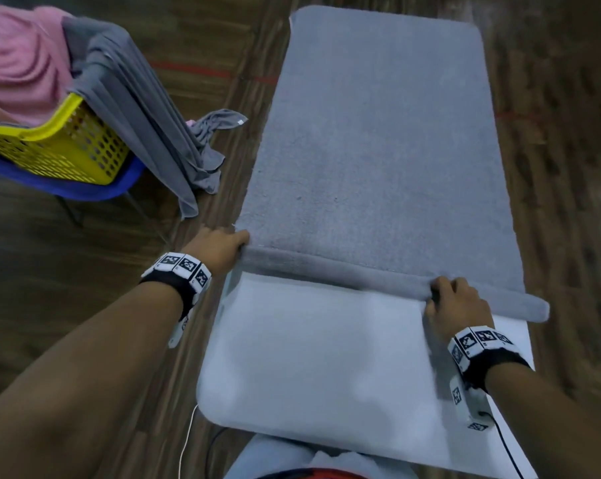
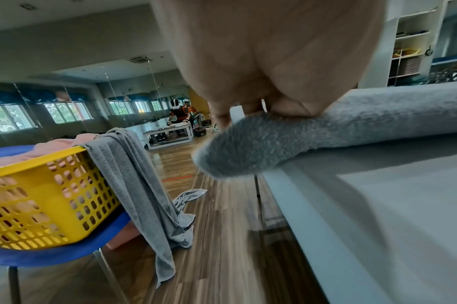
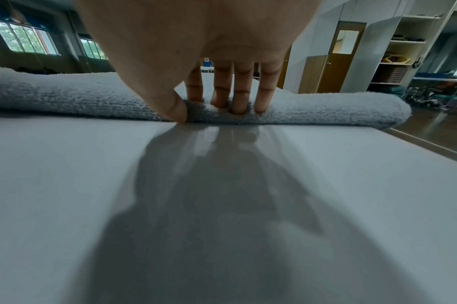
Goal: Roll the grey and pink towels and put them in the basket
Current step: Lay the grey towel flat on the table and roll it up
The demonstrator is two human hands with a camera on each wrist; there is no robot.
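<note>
A grey towel (image 1: 382,140) lies flat along the white table (image 1: 309,357), its near edge turned over into a thin roll (image 1: 378,276). My left hand (image 1: 223,245) grips the roll's left end (image 2: 248,148), which overhangs the table's left edge. My right hand (image 1: 454,302) holds the roll near its right end, fingers (image 3: 238,90) curled over the top and thumb at the table surface. The yellow basket (image 1: 64,143) sits on a blue chair (image 1: 85,191) to the left, with a pink towel (image 1: 19,60) inside and another grey towel (image 1: 136,108) draped over its rim to the floor.
Wooden floor (image 1: 85,271) surrounds the table. Cables (image 1: 188,440) hang at the table's near edge. In the left wrist view a far white table (image 2: 170,131) with a person behind it stands across the room; shelves (image 3: 401,51) line the right wall.
</note>
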